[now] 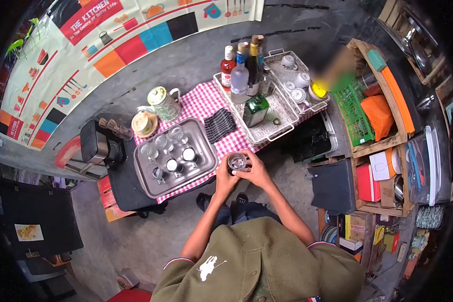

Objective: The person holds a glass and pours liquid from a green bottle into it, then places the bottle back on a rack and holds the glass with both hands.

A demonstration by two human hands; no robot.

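A small clear drinking glass point(237, 160) is held upright between my two hands, in front of the table edge. My left hand point(225, 173) curls around its left side, and my right hand point(255, 171) wraps its right side, thumbs near each other. To the left, a metal serving tray point(156, 188) carries several glasses, among them an upright clear glass point(175, 133) and a glass with a white top point(189, 154). Just above my hands, a dark striped cloth point(219, 126) lies on the red-checked tablecloth point(190, 104).
Behind the cloth, a white basket tray point(272, 132) holds bottles, including a green bottle point(256, 109). Another tray point(314, 106) bears cups. A floral teapot point(163, 104) stands at the back. Wooden crate shelves with a green basket point(355, 113) rise at right.
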